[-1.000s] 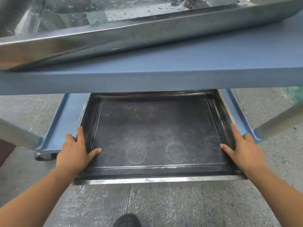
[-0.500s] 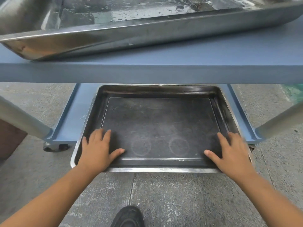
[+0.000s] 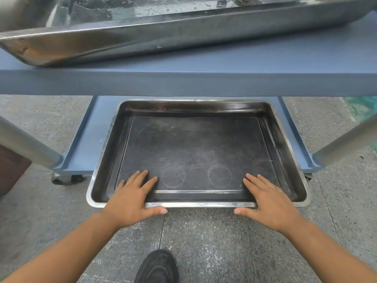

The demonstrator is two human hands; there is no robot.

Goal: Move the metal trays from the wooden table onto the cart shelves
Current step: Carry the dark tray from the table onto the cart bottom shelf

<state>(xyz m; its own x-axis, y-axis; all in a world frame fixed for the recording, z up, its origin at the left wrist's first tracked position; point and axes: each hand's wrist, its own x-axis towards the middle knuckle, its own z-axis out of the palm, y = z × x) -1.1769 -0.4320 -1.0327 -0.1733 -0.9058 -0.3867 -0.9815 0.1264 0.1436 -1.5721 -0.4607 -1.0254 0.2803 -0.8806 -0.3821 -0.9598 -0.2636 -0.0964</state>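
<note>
A dark, scuffed metal tray (image 3: 195, 148) lies on the blue cart's lower shelf (image 3: 87, 148), its front rim sticking out past the shelf edge toward me. My left hand (image 3: 132, 199) rests on the front rim at the left, fingers straight over the rim into the tray, thumb along the outer edge. My right hand (image 3: 269, 201) mirrors it at the right. A larger shiny, wet metal tray (image 3: 163, 31) sits on the cart's upper shelf (image 3: 183, 82), directly above.
Grey cart legs slant down at the left (image 3: 26, 144) and right (image 3: 346, 144). A caster wheel (image 3: 65, 178) shows under the lower shelf's left corner. My black shoe (image 3: 158, 266) stands on the concrete floor below the tray. A brown object (image 3: 10, 168) sits at far left.
Both hands slid from the tray's side rims round to its front rim, with the fingers now lying inside it. The view has pulled back, so the tray's far rim shows.
</note>
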